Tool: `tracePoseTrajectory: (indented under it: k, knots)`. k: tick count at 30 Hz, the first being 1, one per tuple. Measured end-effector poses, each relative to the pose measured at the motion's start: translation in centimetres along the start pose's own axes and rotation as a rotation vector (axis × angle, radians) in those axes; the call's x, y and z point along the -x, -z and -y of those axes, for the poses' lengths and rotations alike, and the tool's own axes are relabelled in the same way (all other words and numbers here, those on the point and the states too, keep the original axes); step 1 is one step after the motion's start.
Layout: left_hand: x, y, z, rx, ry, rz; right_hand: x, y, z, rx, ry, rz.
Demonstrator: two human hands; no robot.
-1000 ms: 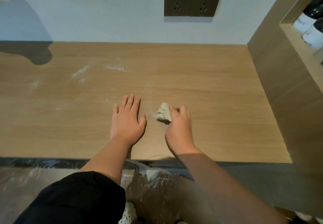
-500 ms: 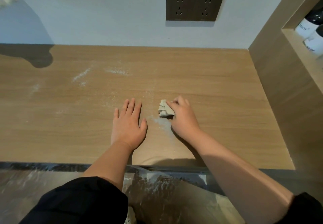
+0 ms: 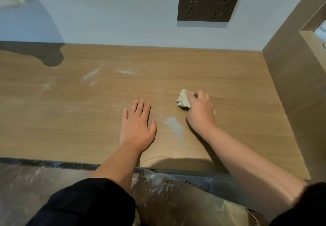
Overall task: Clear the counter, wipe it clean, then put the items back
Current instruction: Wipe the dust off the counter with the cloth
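Hardly any writing can be made out from here. The one trace is on a white label (image 3: 321, 30) in the recessed shelf (image 3: 310, 40) at the far right edge: a few dark cursive letters show at its rim, cut off by the frame and too blurred to read as a word. The dark double socket plate (image 3: 209, 5) on the wall carries a faint line of small marking along its top edge, too fine to read.
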State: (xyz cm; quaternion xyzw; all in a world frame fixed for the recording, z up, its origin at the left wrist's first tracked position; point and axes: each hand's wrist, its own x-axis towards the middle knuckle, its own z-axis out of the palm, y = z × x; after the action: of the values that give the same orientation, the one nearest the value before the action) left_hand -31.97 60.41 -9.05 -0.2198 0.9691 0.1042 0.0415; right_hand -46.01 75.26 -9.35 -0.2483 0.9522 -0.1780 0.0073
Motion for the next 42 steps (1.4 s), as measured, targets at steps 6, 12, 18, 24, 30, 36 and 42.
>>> tracePoseTrajectory:
  k: [6,12,18,24,30,36,42]
  knots:
    - [-0.1,-0.3,0.1,-0.001,-0.007,-0.006,-3.4,1.2,-1.0,-0.257,-0.206,-0.118]
    - [-0.2,-0.4,0.2,0.021,-0.007,0.002,-5.4,-0.1,0.2,-0.212,-0.028,0.030]
    - [-0.2,-0.4,0.1,0.006,0.000,0.001,-2.5,-0.2,1.2,-0.385,0.208,0.264]
    - [-0.2,-0.3,0.1,0.003,-0.003,-0.008,1.9,0.8,2.2,-0.521,0.301,0.434]
    - [-0.1,-0.3,0.1,0.013,-0.008,-0.042,8.4,1.5,2.3,-0.470,0.307,0.514]
    - [0.2,-0.2,0.2,0.110,-0.036,-0.079,13.2,3.0,2.1,-0.473,0.302,0.623]
    - [2.9,-0.3,0.4,0.058,-0.163,-0.044,9.9,6.6,-0.6,-0.576,-0.039,0.451]
